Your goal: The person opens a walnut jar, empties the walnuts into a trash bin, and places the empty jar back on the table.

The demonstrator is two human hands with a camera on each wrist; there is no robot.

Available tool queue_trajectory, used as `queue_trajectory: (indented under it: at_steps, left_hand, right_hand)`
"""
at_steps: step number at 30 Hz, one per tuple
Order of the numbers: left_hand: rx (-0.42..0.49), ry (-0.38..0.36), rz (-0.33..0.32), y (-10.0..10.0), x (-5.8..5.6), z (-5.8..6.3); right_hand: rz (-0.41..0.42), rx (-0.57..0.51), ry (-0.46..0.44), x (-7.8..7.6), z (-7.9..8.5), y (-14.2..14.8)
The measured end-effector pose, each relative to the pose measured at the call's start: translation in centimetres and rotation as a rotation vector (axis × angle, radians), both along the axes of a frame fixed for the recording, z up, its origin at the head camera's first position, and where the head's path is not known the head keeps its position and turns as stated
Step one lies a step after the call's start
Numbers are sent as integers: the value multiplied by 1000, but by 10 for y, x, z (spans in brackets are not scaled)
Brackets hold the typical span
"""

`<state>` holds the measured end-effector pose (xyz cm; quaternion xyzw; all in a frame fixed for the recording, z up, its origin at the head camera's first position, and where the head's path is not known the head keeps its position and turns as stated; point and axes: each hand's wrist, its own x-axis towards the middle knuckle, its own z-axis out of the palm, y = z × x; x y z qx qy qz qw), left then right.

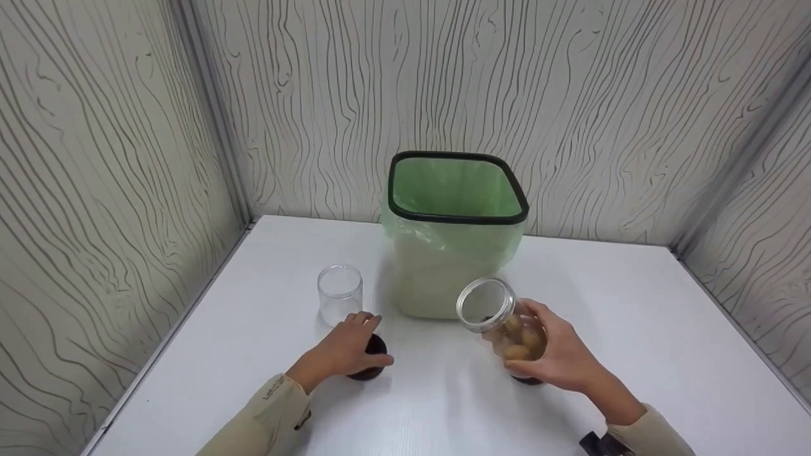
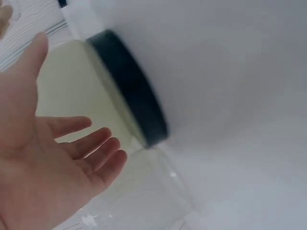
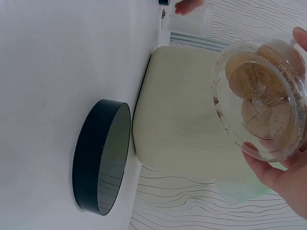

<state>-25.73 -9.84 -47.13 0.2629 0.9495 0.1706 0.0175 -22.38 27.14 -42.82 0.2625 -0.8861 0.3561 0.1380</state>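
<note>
In the head view my left hand (image 1: 350,347) hovers over a black lid (image 1: 376,346), thumb and fingers spread apart. The left wrist view has the same hand (image 2: 53,148) with loosely extended fingers, and the dark lid (image 2: 132,86) just past the fingertips. Behind it stands a clear jar (image 1: 340,294) with no lid on. My right hand (image 1: 564,354) grips a second clear jar (image 1: 488,307), tilted with its open mouth toward the bin. Brown rounded pieces (image 3: 261,91) lie inside near its base. Below this jar a second black lid (image 3: 88,158) sits on the table.
A pale bin (image 1: 443,272) with a black rim and a green plastic liner (image 1: 453,183) stands at the back middle of the white table (image 1: 279,253). Wood-grain patterned panels (image 1: 317,95) enclose the table at the back and both sides.
</note>
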Motion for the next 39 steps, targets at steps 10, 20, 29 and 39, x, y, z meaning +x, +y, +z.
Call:
queue_trajectory:
  at_steps: [10,20,29,39]
  left_hand:
    - [332,140,119,15,-4,45]
    - [773,175,266,33,-10,92]
    - [833,149,275,47,-23,127]
    - [886,85,304,58,-46,145]
  right_hand:
    - [2,-6,15,2,1,-1]
    - [-5,-4,27,2,3,-1]
    - [23,-2,92,2,8,-3]
    - [8,-19,87,2,14,-4]
